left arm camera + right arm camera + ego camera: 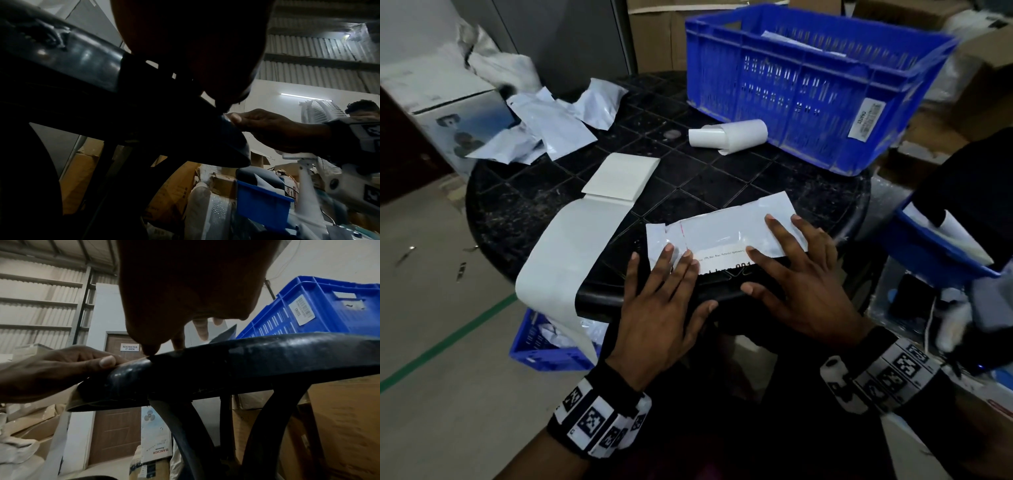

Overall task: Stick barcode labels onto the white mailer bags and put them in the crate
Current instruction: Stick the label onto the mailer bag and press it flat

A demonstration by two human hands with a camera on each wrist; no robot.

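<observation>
White mailer bag (pixel 726 229) laid flat at near edge of black table (pixel 722 178). Pressed down by left hand (pixel 664 298) and right hand (pixel 801 284), fingers straight and spread. Blue crate (pixel 811 85) set far right.

A round black table (pixel 524 209) with a grid-patterned top is carrying everything here. A blue crate (pixel 815 85) is sitting at its far right. Just in front of the crate a curled roll of white backing paper (pixel 727 134) is lying on its side. Crumpled white mailer bags (pixel 558 123) are spreading over the far left edge. A white label stack (pixel 621 176) is resting near the middle, its long strip (pixel 571 253) trailing off the near edge. One flat mailer bag (pixel 726 228) is lying at the near rim.
</observation>
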